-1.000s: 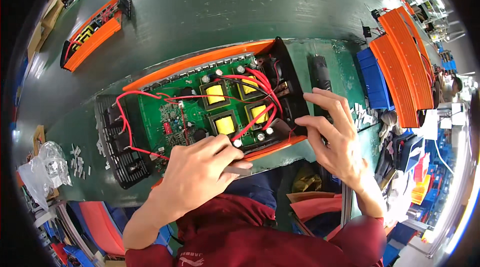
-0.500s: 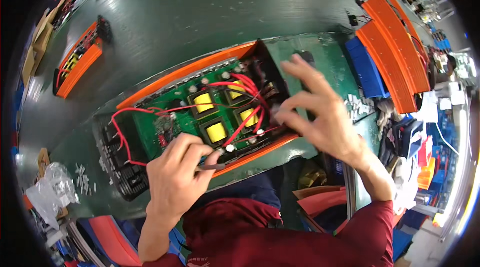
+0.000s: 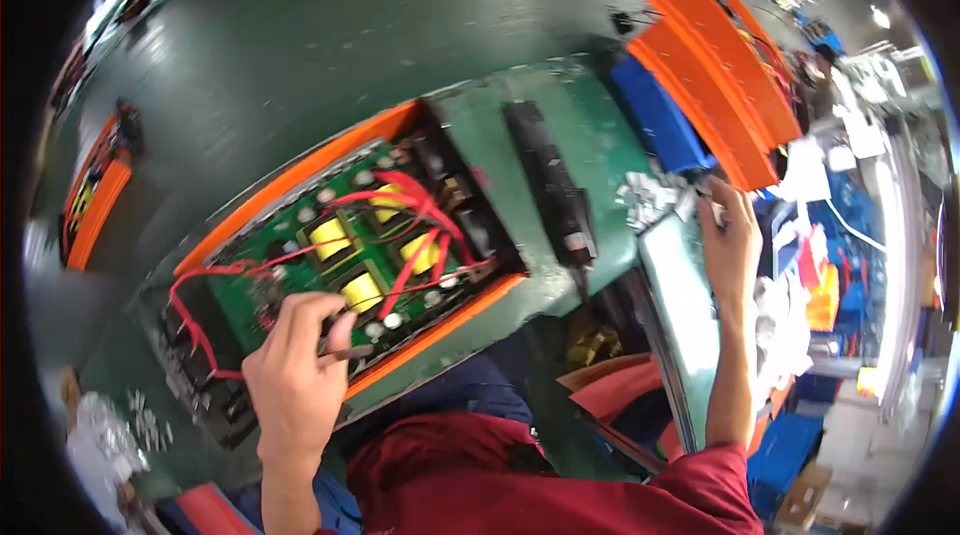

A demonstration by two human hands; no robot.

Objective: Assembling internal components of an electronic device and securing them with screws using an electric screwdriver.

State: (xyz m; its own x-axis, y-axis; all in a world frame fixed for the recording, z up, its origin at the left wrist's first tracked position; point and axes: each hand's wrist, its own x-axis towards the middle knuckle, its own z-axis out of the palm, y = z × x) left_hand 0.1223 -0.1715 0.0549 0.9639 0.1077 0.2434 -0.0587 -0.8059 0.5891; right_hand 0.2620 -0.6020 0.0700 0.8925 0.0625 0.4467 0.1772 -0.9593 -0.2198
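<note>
An orange-sided case (image 3: pixel 300 175) lies uncovered on the bench, slanting up to the right. Inside it sits a green circuit board (image 3: pixel 235 287) with several yellow-wrapped transformers (image 3: pixel 361 292) and thick red wires (image 3: pixel 420 197). My left hand (image 3: pixel 298 360) is closed round a slim dark grey tool (image 3: pixel 345 353) at the case's near edge; the tool's exact kind is unclear. Away to the right, my right hand (image 3: pixel 732 235) has its fingers drawn together beside a pile of small white pieces (image 3: pixel 648 197). What the fingertips hold, if anything, is too small to make out.
A long black tool (image 3: pixel 550 180) lies right of the case. Orange housings (image 3: pixel 705 75) and a blue block (image 3: pixel 660 115) stand at the back right. Another orange unit (image 3: pixel 97 197) is at far left, with a clear plastic bag (image 3: pixel 100 435) nearer me.
My right hand has left the case's right end and reached right to the white pieces. The left hand keeps the slim tool at the near edge. The view has shifted right.
</note>
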